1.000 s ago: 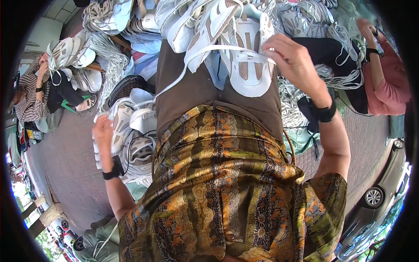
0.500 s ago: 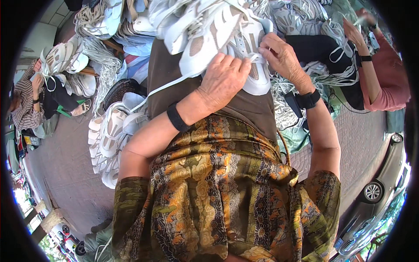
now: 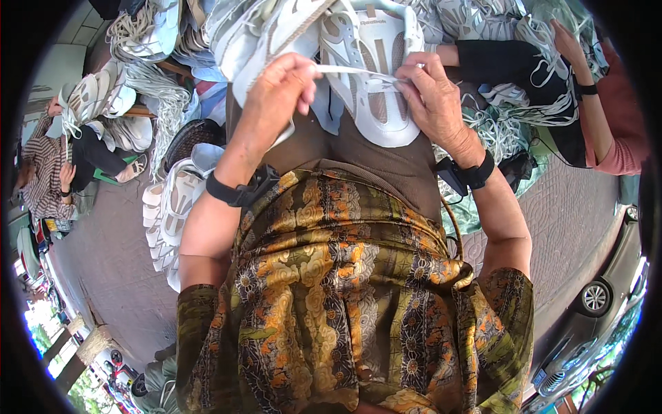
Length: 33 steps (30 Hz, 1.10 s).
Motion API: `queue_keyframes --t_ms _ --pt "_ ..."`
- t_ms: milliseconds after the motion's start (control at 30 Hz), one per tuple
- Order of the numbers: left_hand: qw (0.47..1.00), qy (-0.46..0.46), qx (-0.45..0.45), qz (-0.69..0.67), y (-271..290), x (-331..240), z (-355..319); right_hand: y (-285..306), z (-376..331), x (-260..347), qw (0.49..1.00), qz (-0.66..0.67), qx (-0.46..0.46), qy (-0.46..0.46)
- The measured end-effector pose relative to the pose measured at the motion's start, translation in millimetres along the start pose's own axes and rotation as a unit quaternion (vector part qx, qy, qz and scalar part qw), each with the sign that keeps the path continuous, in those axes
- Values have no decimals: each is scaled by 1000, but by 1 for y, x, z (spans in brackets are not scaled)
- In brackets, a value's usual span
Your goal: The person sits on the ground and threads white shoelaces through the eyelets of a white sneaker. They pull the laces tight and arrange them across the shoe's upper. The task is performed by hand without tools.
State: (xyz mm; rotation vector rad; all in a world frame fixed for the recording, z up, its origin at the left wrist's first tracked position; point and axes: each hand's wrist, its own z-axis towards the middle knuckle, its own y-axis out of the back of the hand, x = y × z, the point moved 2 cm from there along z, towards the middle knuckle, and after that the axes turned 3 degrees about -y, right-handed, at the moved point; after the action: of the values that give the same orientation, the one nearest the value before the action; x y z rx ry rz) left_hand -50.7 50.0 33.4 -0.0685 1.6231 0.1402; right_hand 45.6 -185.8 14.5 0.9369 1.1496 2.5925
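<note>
Left hand [image 3: 279,88], right hand [image 3: 434,103], one lace [image 3: 348,69] between, one shoe upper [image 3: 392,134] beneath

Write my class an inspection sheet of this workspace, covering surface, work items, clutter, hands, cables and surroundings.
Surface: lap in brown trousers.
Work items: white shoe lying on the lap; white lace stretched across it.
Clutter: shoe stack beside the lap on the left; hanging bundle of laces beyond it.
Hands: left hand pinches the lace; right hand grips it near the shoe's right edge.
Cables: nothing clearly seen.
Surroundings: seated person in stripes, left; person in pink, right; parked car; paved ground.
</note>
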Motion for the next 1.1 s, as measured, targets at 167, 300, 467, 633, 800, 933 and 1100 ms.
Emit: queue_keyframes --t_ms 167,300,467,633,800,933,1100 --pt "982 -89 -96 138 4 27 27 -2 6 7 1000 8 1 4" --pt "887 -219 -120 389 0 36 29 14 16 10 990 105 78 -55" --pt "931 -157 -70 323 0 37 15 27 24 -21 882 299 263 -249" --pt "925 -146 -77 343 -8 17 -8 44 27 -18 994 -83 64 -15" --pt "824 -334 -114 443 -24 3 -12 46 18 -22 984 -179 5 -2" --pt "799 -294 -58 521 -33 12 -9 57 3 -37 970 -243 -16 -27" --pt "855 -208 -59 471 -22 27 -3 90 -30 -71 945 -311 -3 -98"
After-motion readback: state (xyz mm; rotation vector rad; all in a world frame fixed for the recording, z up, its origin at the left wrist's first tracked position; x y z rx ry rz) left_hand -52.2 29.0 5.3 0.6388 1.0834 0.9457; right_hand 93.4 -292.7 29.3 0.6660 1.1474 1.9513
